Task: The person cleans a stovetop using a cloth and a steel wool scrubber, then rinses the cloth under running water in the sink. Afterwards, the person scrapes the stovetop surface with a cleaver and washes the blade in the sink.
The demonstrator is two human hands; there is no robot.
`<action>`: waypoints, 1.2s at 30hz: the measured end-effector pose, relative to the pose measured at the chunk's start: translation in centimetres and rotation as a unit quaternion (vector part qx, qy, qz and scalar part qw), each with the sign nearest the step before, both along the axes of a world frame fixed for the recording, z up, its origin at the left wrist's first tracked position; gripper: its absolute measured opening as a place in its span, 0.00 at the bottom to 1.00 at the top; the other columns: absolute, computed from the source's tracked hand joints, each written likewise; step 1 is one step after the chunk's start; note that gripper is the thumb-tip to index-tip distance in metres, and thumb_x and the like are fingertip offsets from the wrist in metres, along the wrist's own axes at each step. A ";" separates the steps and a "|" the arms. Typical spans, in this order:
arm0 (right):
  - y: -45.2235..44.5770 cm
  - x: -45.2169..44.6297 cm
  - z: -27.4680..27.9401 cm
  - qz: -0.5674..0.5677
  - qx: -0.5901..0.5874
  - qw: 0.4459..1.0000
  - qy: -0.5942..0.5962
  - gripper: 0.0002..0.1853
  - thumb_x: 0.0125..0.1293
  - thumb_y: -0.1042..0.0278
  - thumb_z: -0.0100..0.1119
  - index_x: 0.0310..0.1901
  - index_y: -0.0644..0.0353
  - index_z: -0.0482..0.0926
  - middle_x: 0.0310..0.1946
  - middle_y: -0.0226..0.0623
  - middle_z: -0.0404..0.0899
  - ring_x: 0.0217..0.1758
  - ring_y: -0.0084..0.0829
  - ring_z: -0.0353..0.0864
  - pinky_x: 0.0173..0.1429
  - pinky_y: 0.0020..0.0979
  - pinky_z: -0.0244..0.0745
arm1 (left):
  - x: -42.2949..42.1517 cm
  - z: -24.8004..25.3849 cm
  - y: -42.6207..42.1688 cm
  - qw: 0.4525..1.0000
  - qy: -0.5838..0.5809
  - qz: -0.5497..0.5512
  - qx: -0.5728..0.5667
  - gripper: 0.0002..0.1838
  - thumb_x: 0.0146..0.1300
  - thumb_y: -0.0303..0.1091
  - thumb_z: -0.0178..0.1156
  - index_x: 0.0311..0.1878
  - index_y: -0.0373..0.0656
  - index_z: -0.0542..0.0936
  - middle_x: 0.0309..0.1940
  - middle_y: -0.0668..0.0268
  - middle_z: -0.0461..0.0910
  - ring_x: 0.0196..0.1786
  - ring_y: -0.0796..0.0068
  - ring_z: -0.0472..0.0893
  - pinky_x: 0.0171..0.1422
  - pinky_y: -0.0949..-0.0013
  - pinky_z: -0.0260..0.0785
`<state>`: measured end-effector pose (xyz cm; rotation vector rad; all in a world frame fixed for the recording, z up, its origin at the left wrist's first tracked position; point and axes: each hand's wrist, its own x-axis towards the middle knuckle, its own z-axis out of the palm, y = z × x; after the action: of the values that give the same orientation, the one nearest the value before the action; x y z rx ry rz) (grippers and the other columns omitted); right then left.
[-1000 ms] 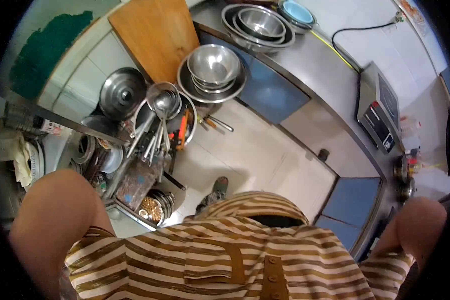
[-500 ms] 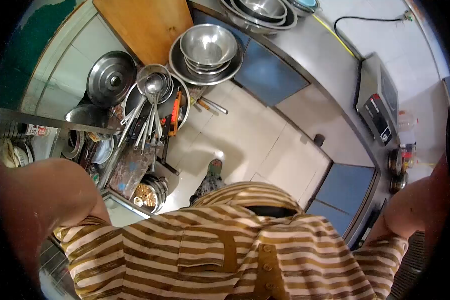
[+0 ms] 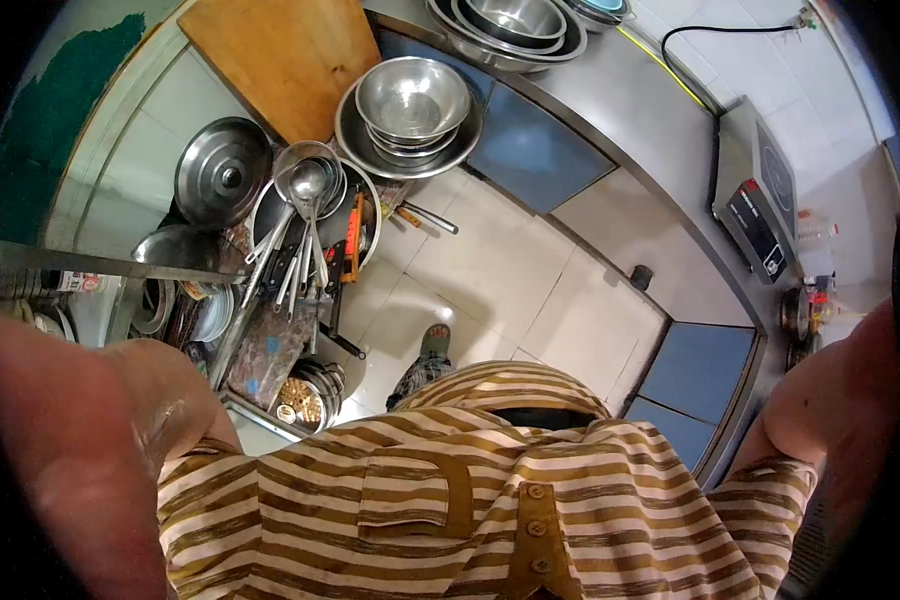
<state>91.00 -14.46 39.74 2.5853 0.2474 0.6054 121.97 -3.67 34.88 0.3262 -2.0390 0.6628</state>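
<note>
Bright floor [image 3: 510,270], soft shadows, fisheye curves, black corners

Posed with both arms bent and raised, one at each side.
Carries left arm [image 3: 180,400] bent at left, with left forearm [image 3: 65,450] blurred, brought near the lens and cut off by the dark border. Carries right arm [image 3: 790,415] bent similarly at right, with right forearm [image 3: 855,430] also near the lens. Extends left hand and right hand out of view. Presents torso [image 3: 320,510] near, foot [image 3: 436,340] farther off.
</note>
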 end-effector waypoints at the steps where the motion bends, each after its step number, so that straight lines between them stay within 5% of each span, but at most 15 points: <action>1: 0.0 0.0 -0.1 -0.003 0.001 1.000 -0.001 0.20 0.61 0.75 0.54 0.57 0.60 0.75 0.59 0.46 0.73 0.64 0.41 0.70 0.69 0.40 0.62 | 0.0 0.0 0.1 1.000 0.000 0.001 -0.001 0.15 0.69 0.39 0.52 0.50 0.38 0.77 0.44 0.61 0.78 0.48 0.65 0.77 0.55 0.66 0.69; 20: -1.4 0.6 -2.7 -0.040 0.005 0.999 -0.016 0.22 0.58 0.78 0.57 0.57 0.60 0.75 0.60 0.48 0.72 0.65 0.44 0.69 0.70 0.43 0.60 | 0.7 -0.9 -0.1 0.999 0.013 0.006 -0.034 0.15 0.69 0.40 0.53 0.48 0.39 0.78 0.42 0.62 0.79 0.46 0.66 0.78 0.54 0.66 0.70; 24: -2.0 -0.2 -3.1 -0.084 0.028 0.994 -0.056 0.23 0.57 0.79 0.57 0.57 0.60 0.75 0.60 0.49 0.72 0.65 0.44 0.69 0.70 0.43 0.60 | 3.9 -3.7 -1.8 0.990 0.116 0.073 -0.039 0.15 0.69 0.41 0.53 0.47 0.39 0.79 0.42 0.62 0.79 0.46 0.66 0.78 0.53 0.66 0.70; 26: -2.8 -1.1 -4.5 -0.151 0.062 0.983 -0.089 0.23 0.57 0.79 0.57 0.57 0.60 0.75 0.60 0.49 0.72 0.65 0.45 0.69 0.70 0.44 0.59 | 5.8 -9.6 -3.9 0.921 0.297 0.246 0.054 0.15 0.69 0.41 0.53 0.47 0.39 0.79 0.41 0.62 0.79 0.45 0.66 0.78 0.53 0.66 0.70; 27: -3.6 -1.6 -5.8 -0.206 0.088 0.969 -0.102 0.23 0.57 0.79 0.57 0.57 0.60 0.75 0.60 0.49 0.72 0.65 0.45 0.69 0.70 0.44 0.59 | 5.5 -13.8 -4.6 0.804 0.413 0.408 0.132 0.10 0.66 0.34 0.58 0.46 0.40 0.79 0.42 0.63 0.79 0.46 0.69 0.78 0.56 0.68 0.69; 28: -4.5 -2.4 -8.3 -0.269 0.126 0.949 -0.109 0.23 0.57 0.79 0.58 0.57 0.60 0.75 0.60 0.49 0.71 0.65 0.45 0.69 0.70 0.44 0.59 | 6.3 -17.4 -5.4 0.718 0.446 0.441 0.302 0.10 0.64 0.28 0.57 0.48 0.41 0.79 0.43 0.64 0.79 0.47 0.71 0.77 0.56 0.68 0.69; 29: -5.5 -3.3 -11.6 -0.334 0.179 0.919 -0.106 0.23 0.57 0.79 0.58 0.57 0.60 0.75 0.60 0.49 0.71 0.65 0.45 0.69 0.70 0.44 0.59 | 7.8 -23.4 -6.6 0.691 0.464 0.392 0.391 0.14 0.62 0.30 0.60 0.49 0.35 0.78 0.46 0.60 0.78 0.48 0.71 0.77 0.56 0.68 0.68; 31: -6.3 -6.2 -19.2 -0.402 0.259 0.875 -0.076 0.23 0.55 0.80 0.59 0.54 0.56 0.77 0.60 0.44 0.70 0.62 0.43 0.71 0.67 0.42 0.63 | 10.2 -37.4 -7.2 0.610 0.273 0.468 0.578 0.22 0.56 0.36 0.65 0.50 0.32 0.77 0.46 0.47 0.76 0.51 0.50 0.76 0.56 0.57 0.68; 32: -5.8 -8.6 -23.4 -0.474 0.340 0.811 -0.029 0.22 0.56 0.78 0.60 0.54 0.54 0.78 0.60 0.42 0.71 0.60 0.45 0.72 0.65 0.41 0.66 | 8.4 -39.4 -7.0 0.569 0.187 0.502 0.624 0.23 0.53 0.39 0.67 0.47 0.32 0.77 0.48 0.42 0.74 0.54 0.45 0.74 0.58 0.53 0.67; 34: -4.0 -12.5 -29.1 -0.526 0.430 0.731 0.058 0.20 0.57 0.74 0.60 0.54 0.54 0.77 0.58 0.44 0.72 0.57 0.46 0.74 0.62 0.38 0.69 | 6.8 -46.2 -5.9 0.461 0.148 0.544 0.686 0.21 0.54 0.40 0.66 0.44 0.32 0.77 0.45 0.42 0.76 0.53 0.46 0.75 0.57 0.54 0.68; 36: -0.6 -17.0 -34.5 -0.578 0.505 0.632 0.108 0.18 0.59 0.72 0.60 0.53 0.56 0.77 0.54 0.46 0.75 0.54 0.47 0.76 0.60 0.38 0.71 | 6.5 -50.1 -5.6 0.482 0.045 0.587 0.649 0.18 0.56 0.40 0.62 0.43 0.35 0.78 0.42 0.44 0.78 0.50 0.46 0.77 0.57 0.55 0.70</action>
<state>73.97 -15.06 5.24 2.8792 -2.0906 -0.1917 128.44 -9.26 -15.26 2.6948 -1.4800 -0.4383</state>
